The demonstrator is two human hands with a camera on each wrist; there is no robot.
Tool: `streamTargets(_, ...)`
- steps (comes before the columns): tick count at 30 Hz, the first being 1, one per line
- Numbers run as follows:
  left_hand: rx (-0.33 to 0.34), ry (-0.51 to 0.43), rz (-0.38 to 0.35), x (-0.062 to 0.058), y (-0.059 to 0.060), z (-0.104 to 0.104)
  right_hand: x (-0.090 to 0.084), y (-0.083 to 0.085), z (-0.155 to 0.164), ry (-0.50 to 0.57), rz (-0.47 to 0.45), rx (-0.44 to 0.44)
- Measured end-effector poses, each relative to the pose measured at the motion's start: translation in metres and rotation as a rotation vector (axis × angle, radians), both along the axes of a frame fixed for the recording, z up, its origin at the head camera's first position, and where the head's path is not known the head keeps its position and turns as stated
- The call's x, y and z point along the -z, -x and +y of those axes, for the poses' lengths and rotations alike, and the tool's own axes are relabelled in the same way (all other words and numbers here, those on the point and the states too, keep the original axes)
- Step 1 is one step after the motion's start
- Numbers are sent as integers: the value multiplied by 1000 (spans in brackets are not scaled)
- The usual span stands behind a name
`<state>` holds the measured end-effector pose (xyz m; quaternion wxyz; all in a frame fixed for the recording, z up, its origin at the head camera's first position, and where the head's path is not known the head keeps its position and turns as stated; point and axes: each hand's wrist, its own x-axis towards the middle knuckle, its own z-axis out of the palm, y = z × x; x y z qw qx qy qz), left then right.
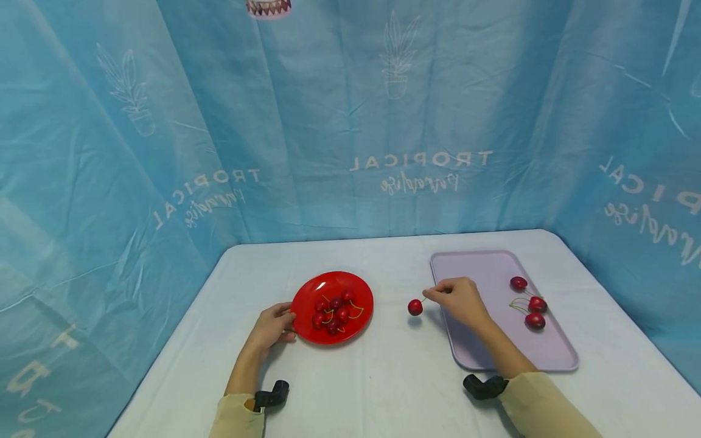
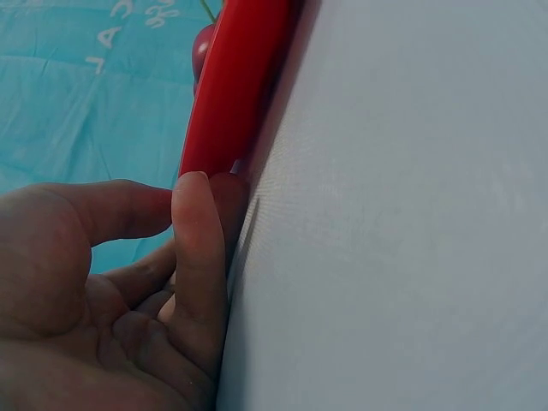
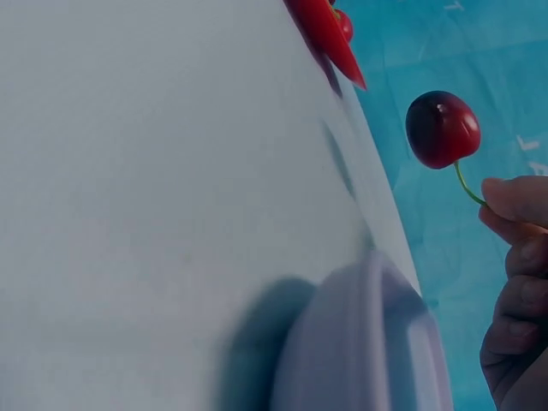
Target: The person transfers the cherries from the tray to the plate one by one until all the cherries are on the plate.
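Note:
A red plate (image 1: pixel 306 292) with several cherries (image 1: pixel 334 310) sits on the white table. My left hand (image 1: pixel 272 325) rests at the plate's left rim (image 2: pixel 231 86), its fingers (image 2: pixel 199 248) touching the edge. My right hand (image 1: pixel 457 298) pinches the stem of one cherry (image 1: pixel 415 307) and holds it just above the table, between the plate and a lilac tray (image 1: pixel 482 267). The right wrist view shows that cherry (image 3: pixel 441 128) hanging off the stem at my fingertips (image 3: pixel 514 201). Three cherries (image 1: pixel 533 304) lie on the tray.
A white cloth covers the table (image 1: pixel 383 389). A blue curtain printed with plants and lettering (image 1: pixel 350 121) closes in the back and both sides. The tray's left edge (image 3: pixel 360 342) lies just below my right hand.

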<state>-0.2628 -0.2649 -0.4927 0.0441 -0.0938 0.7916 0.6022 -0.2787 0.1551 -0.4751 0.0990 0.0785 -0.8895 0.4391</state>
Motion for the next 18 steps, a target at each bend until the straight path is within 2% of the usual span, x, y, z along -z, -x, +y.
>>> streamTargets(8,11,-1,-5,-2,-1,0,-1,9,-8,9,-5,12)
streamTargets(18,10,-4,-2,0,0,-2,1,15,-27,57,-2,-20)
